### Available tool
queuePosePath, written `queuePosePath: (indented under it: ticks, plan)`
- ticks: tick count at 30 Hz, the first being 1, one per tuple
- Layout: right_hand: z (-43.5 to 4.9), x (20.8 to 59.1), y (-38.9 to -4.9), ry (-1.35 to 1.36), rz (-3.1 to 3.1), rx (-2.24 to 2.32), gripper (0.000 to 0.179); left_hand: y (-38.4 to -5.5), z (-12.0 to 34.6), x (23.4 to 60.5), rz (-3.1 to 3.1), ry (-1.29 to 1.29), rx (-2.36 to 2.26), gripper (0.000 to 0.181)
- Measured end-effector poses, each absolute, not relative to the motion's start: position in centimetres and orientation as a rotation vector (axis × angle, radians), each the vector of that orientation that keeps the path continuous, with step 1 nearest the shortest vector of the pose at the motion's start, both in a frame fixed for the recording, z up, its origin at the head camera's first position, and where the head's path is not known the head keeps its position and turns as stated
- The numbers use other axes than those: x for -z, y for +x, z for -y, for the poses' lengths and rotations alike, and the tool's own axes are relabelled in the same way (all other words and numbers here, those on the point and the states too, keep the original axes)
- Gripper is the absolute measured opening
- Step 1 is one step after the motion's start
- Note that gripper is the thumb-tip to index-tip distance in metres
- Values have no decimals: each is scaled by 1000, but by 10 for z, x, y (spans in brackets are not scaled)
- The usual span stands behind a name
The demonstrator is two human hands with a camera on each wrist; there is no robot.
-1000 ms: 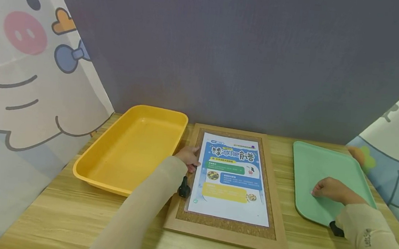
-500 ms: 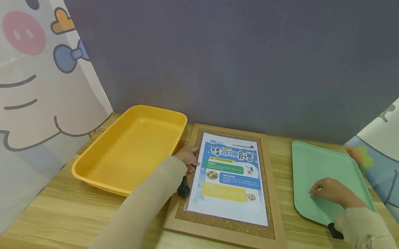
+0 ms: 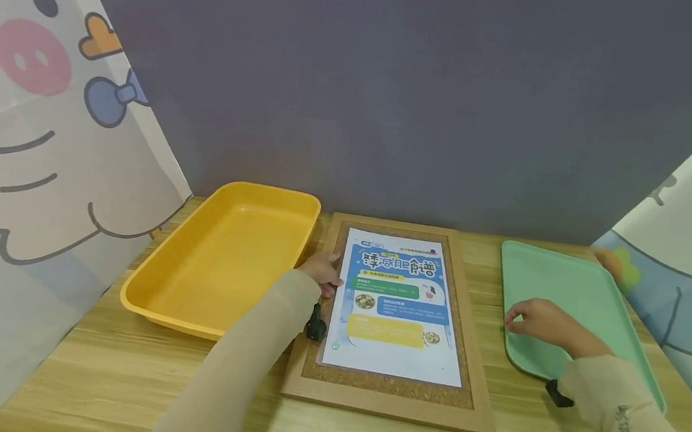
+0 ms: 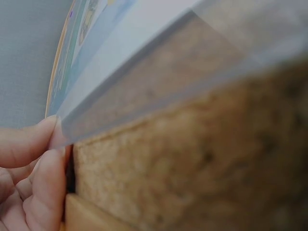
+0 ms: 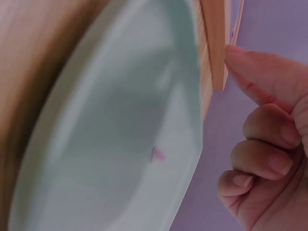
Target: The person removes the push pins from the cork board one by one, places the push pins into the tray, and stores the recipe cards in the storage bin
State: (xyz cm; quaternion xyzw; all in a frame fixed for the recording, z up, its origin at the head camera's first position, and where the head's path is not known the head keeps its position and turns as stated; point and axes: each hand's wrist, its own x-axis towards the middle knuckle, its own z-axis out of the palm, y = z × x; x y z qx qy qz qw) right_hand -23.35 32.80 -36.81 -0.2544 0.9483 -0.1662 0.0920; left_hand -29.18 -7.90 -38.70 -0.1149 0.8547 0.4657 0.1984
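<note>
A printed poster [image 3: 391, 356] in a clear plastic sleeve [image 4: 163, 82] lies on a wood-framed cork board [image 3: 389, 412]. My left hand [image 3: 319, 271] is at the board's left side; the left wrist view shows its thumb and finger pinching the sleeve's edge. My right hand [image 3: 551, 325] hovers over the left rim of the green tray [image 3: 595, 289], thumb and forefinger tips together, other fingers curled. I cannot tell whether a small thing is between those tips. A purple dot like a pushpin [image 3: 433, 251] sits at the poster's upper right, a greenish one [image 3: 335, 345] at its lower left.
A deep yellow tray [image 3: 225, 267] stands left of the board, under my left forearm. A small pink thing [image 5: 158, 154] lies in the green tray. A grey panel [image 3: 395, 95] closes off the back of the wooden table [image 3: 86, 379], with cartoon-printed sheets at both sides.
My right hand has moved left across the green tray, from over its middle to its left rim. The left hand stays at the sleeve's edge. The head view has shifted slightly.
</note>
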Motion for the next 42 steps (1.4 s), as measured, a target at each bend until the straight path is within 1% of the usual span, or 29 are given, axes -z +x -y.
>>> queuePosePath:
  ticks: [11,21,25,33,42]
  plan:
    - [-297,368,-232,-809,-2763,586,10,-293,80,388,-2388,-312,-1306,76]
    - [-262,370,-228,-765,-2718,667,13,-293,81,389,-2356,-312,-1324,75]
    - [-247,371,-227,-795,-2695,650,15,-292,81,388,-2345,-309,-1341,74]
    - [-216,365,-224,-856,-2666,590,14,-291,83,386,-2345,-291,-1349,75]
    - [-189,370,-224,-913,-2622,592,12,-295,83,389,-2340,-310,-1336,76]
